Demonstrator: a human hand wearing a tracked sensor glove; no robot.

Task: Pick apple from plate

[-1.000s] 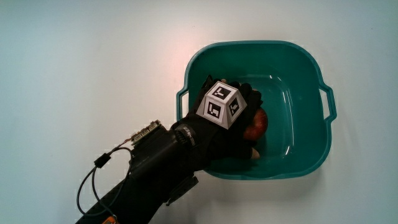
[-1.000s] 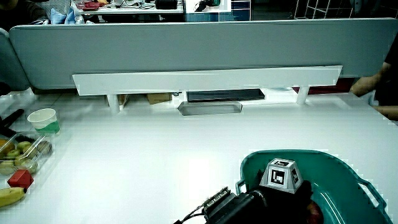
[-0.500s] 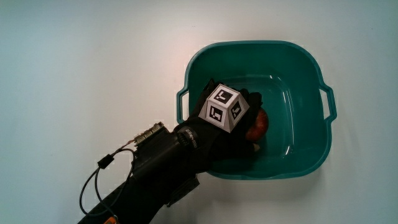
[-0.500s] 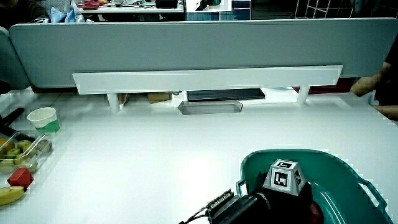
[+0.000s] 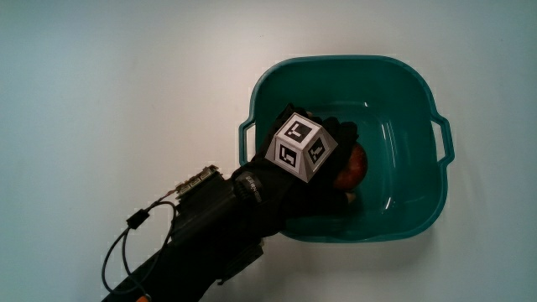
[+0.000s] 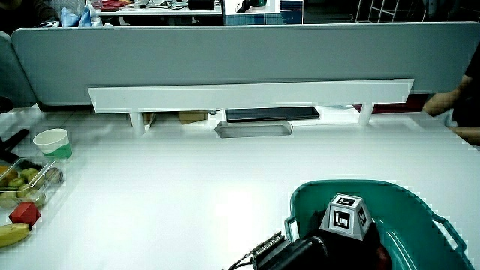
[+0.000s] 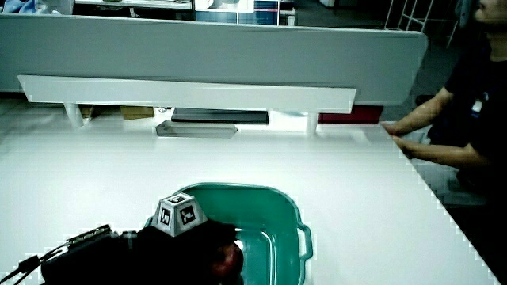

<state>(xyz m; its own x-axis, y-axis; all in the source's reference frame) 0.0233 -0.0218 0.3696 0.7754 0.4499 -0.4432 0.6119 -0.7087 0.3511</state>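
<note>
While the hand (image 5: 323,164) stays curled around the apple (image 5: 352,164) inside the teal basin (image 5: 436,180), it has apparently barely lifted.

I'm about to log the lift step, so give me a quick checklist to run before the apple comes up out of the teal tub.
1. Hand over the apple inside the tub: ok.
2. Fingers closed around the apple: ok, they curl over it in the main view.
3. Apple clear of the tub floor: cannot tell.
4. Space above the tub free for lifting: ok in both side views.
5. Tub flat on the table: ok.
6. Glove cable clear of the tub rim: ok.
</note>
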